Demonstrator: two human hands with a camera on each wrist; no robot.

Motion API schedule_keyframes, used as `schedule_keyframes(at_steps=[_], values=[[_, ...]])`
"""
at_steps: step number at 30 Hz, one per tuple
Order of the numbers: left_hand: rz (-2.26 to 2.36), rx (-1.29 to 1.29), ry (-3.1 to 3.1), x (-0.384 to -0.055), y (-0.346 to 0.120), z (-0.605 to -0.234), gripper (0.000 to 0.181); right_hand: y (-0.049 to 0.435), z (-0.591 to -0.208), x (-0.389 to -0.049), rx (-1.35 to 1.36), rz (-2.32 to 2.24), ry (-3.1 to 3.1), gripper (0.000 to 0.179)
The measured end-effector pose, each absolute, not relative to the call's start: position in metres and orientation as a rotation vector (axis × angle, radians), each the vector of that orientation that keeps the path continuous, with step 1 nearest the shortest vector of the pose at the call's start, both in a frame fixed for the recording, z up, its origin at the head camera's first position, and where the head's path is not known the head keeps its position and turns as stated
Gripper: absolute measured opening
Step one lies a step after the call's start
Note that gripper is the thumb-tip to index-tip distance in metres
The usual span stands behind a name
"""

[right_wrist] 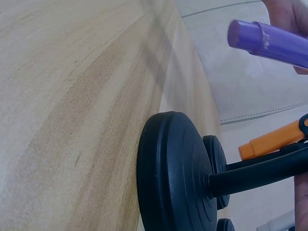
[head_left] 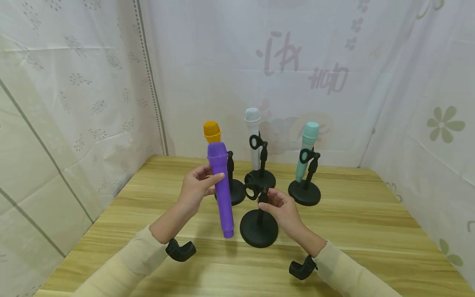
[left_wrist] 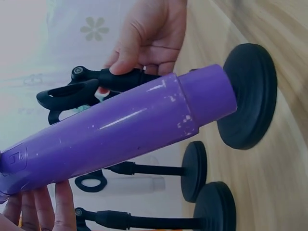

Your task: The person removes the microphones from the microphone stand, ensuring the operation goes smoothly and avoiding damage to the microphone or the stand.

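Note:
My left hand (head_left: 196, 187) grips a purple microphone (head_left: 222, 194) around its upper body, head up and tilted slightly left, its tail end above the table. To its right stands a black microphone stand (head_left: 259, 229) on a round base, its ring clip (head_left: 252, 191) unfilled and facing left. My right hand (head_left: 283, 208) pinches the upper part of that stand's post between thumb and fingers. In the left wrist view the purple microphone's tail (left_wrist: 207, 94) overlaps the stand's post. From the right wrist the stand's base (right_wrist: 175, 173) shows flat on the table.
Behind stand three more black stands with microphones: an orange one (head_left: 212, 131) partly hidden by the purple one, a white one (head_left: 252, 117) at the middle, and a mint one (head_left: 309, 134) at the right. Patterned curtains (head_left: 230, 62) enclose the wooden table (head_left: 356, 231).

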State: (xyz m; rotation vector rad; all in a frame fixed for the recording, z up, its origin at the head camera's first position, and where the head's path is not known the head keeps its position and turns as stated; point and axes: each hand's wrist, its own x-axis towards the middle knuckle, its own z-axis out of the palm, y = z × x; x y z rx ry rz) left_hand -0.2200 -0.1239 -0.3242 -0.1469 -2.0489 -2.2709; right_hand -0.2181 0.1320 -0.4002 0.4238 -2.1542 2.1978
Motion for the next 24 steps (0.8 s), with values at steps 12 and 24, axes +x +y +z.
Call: schedule_keyframes(at_steps=[12, 24], values=[[-2.193, -0.116, -2.241, -0.214, -0.142, -0.334, 0.049, 0.133, -0.400, -0.219, 0.420, 2.203, -2.137, 0.039], [-2.107, -0.066, -2.362, -0.208, -0.158, -0.339, 0.056, 0.132, -0.396, -0.217, 0.494, 2.184, -2.151, 0.037]])
